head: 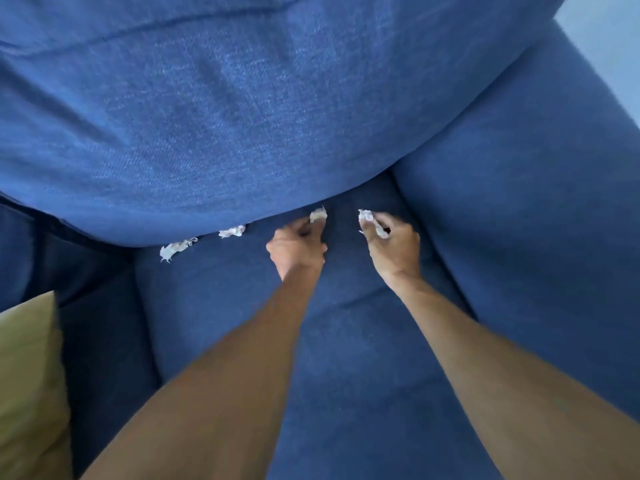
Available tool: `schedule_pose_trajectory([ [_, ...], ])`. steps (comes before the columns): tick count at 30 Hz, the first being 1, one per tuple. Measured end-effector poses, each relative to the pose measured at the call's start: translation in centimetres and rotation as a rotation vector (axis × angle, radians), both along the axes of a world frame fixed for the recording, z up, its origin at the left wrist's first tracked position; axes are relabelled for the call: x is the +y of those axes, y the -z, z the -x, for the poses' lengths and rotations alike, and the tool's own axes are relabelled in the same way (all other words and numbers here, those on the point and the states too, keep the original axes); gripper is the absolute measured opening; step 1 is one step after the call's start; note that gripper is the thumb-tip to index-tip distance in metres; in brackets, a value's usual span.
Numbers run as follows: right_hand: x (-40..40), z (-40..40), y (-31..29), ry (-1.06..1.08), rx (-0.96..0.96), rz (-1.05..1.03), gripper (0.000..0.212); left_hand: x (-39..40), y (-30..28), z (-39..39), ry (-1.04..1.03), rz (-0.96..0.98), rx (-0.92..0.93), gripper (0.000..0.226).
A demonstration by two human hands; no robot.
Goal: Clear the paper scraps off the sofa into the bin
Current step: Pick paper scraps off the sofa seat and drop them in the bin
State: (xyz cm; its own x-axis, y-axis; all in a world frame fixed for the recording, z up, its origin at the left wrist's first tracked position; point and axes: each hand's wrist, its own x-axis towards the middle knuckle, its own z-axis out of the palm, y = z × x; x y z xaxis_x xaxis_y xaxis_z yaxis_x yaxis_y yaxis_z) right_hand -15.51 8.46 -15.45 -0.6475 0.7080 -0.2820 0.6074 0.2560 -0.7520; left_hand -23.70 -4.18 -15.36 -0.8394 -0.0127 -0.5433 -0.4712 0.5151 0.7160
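Both my hands reach to the back of the blue sofa seat (346, 341), where it meets the back cushion (225, 116). My left hand (296, 245) pinches a white paper scrap (318, 215) at its fingertips. My right hand (391, 245) is closed around another crumpled white scrap (367, 218). Two more white scraps lie loose in the crease under the back cushion: one (231, 231) just left of my left hand, the other (176, 247) farther left. No bin is in view.
The sofa's blue armrest (536, 220) rises on the right. A yellow-green cushion (27, 386) sits at the lower left. A darker blue seat section (100, 306) lies to the left of the seat.
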Motion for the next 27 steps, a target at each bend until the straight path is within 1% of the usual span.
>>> schedule_pose_trajectory([
  [1,-0.2,-2.1,-0.6,0.063,0.019,0.067,0.025,-0.1,-1.0,-1.7,0.055,-0.012,0.004,0.018],
  [2,-0.6,-4.5,-1.4,0.128,0.016,0.121,0.022,-0.3,-2.0,-3.7,0.112,-0.020,0.003,0.022],
  [4,-2.0,-9.6,-2.8,0.246,-0.008,0.183,0.017,-0.9,-3.3,-8.1,0.257,0.056,-0.020,0.038],
  [6,-2.4,-19.2,-6.7,0.482,-0.019,0.219,0.015,0.5,-7.0,-16.1,0.604,0.181,-0.049,0.043],
  [7,-3.1,-21.6,-6.7,0.522,-0.040,0.233,0.014,0.3,-7.2,-18.2,0.687,0.222,-0.053,0.041],
  [8,-3.8,-24.0,-7.3,0.561,-0.048,0.239,0.013,0.4,-7.7,-20.2,0.760,0.248,-0.060,0.039],
  [11,-4.7,-27.8,-7.2,0.669,-0.101,0.237,0.009,0.5,-7.2,-23.2,0.834,0.262,-0.058,0.038],
  [12,-4.8,-29.7,-7.7,0.736,-0.120,0.233,0.008,0.8,-7.5,-24.9,0.885,0.254,-0.064,0.039],
  [14,-5.0,-35.6,-8.9,0.913,-0.164,0.197,0.015,2.1,-8.9,-30.3,1.041,0.218,-0.061,0.039],
  [16,-5.3,-41.2,-9.5,1.016,-0.214,0.144,0.026,3.7,-9.8,-35.4,1.210,0.189,-0.057,0.040],
  [18,-5.2,-45.8,-9.7,1.038,-0.264,0.163,0.034,5.2,-9.8,-39.8,1.354,0.183,-0.075,0.048],
  [19,-5.1,-47.8,-9.8,1.021,-0.284,0.192,0.040,5.7,-9.7,-41.7,1.398,0.174,-0.112,0.058],
  [21,-4.8,-51.0,-10.3,1.017,-0.287,0.244,0.050,6.2,-9.0,-44.5,1.419,0.136,-0.219,0.081],
  [22,-4.7,-52.5,-10.5,1.040,-0.272,0.251,0.050,6.2,-8.4,-45.4,1.400,0.113,-0.251,0.086],
  [23,-4.6,-53.9,-10.7,1.070,-0.258,0.245,0.048,6.1,-8.3,-45.9,1.370,0.083,-0.267,0.085],
  [25,-5.0,-55.9,-11.0,1.112,-0.206,0.235,0.032,5.6,-8.1,-45.7,1.261,0.028,-0.287,0.075],
  [27,-5.9,-56.6,-11.4,1.115,-0.195,0.236,0.017,4.6,-8.5,-44.0,1.174,0.036,-0.225,0.068],
])
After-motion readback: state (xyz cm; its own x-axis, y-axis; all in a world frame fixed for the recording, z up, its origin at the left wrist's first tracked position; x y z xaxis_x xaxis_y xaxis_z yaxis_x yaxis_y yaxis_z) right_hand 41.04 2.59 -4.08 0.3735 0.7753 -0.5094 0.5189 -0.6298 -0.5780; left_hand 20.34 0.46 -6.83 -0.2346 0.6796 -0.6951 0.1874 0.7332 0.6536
